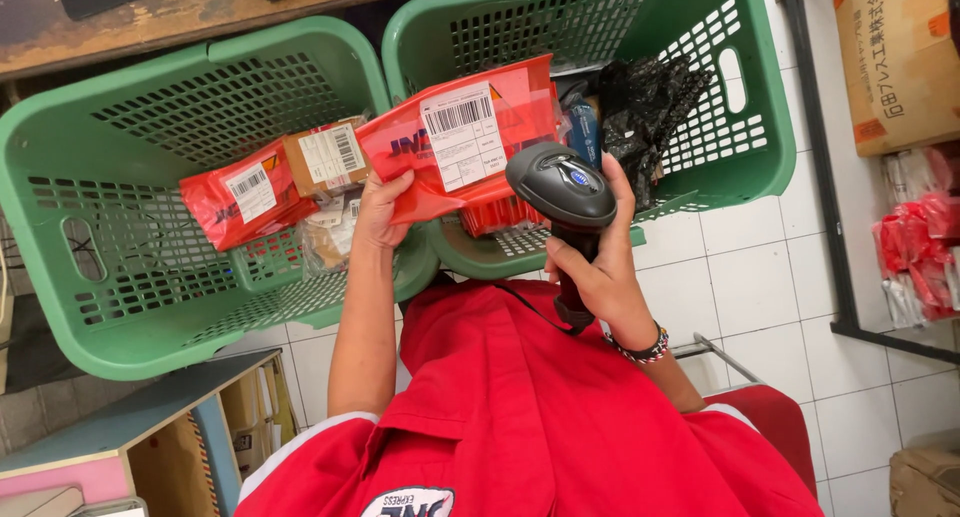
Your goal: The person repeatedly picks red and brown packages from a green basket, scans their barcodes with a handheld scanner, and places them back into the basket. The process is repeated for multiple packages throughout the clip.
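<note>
— Red parcel bag [455, 142]: where does it sit for you?

— Your left hand [380, 212] grips its lower left corner, holding it above the gap between the two green baskets [120, 267], long axis running left to right, white label [462, 135] facing up.

— And the scanner?

— Your right hand [600, 267] is clenched around the black barcode scanner [562, 187], its head just below and right of that label, nearly touching the bag.

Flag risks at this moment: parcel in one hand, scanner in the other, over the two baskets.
1. The left hand pinches only the edge of the red parcel; it could slip into the gap between the baskets.
2. The film looks wrinkled and glossy, so the scanner in the right hand may misread the label.
</note>
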